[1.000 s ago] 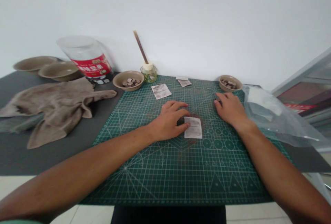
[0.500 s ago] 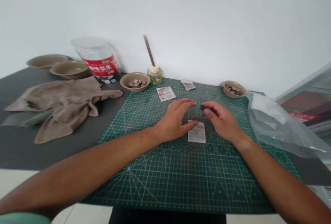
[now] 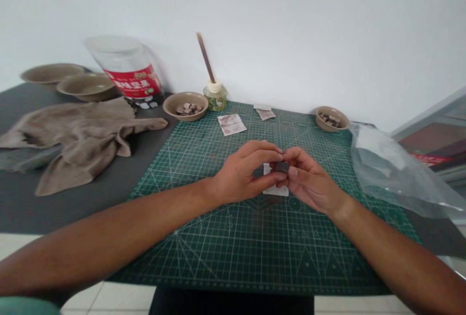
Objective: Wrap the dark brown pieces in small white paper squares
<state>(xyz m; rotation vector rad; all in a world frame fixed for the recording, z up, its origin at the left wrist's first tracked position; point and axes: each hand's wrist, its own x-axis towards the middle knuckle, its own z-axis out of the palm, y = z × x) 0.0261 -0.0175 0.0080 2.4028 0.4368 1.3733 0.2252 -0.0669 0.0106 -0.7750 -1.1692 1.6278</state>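
Between the fingertips of both hands sits a small dark grey piece (image 3: 281, 166), flat-faced like a little tile; its exact kind is unclear. My left hand (image 3: 251, 167) grips it from the left, thumb below and fingers above. From the other side my right hand (image 3: 309, 176) pinches it with thumb and fingers. Below the hands, a smudged white paper square (image 3: 275, 189) lies on the green cutting mat (image 3: 233, 242), partly hidden by the fingers.
Bowls of small pieces stand at the back left (image 3: 185, 106) and back right (image 3: 332, 119). Between them are a reed diffuser (image 3: 215, 96) and smudged papers (image 3: 232, 124). A brown cloth (image 3: 83, 135) and clear tub (image 3: 127, 77) lie left; a plastic bag (image 3: 396, 174) lies right.
My two hands have come together. My left fingers, apart and holding nothing before, now close on the dark piece that my right hand held. The camera view has shifted slightly.
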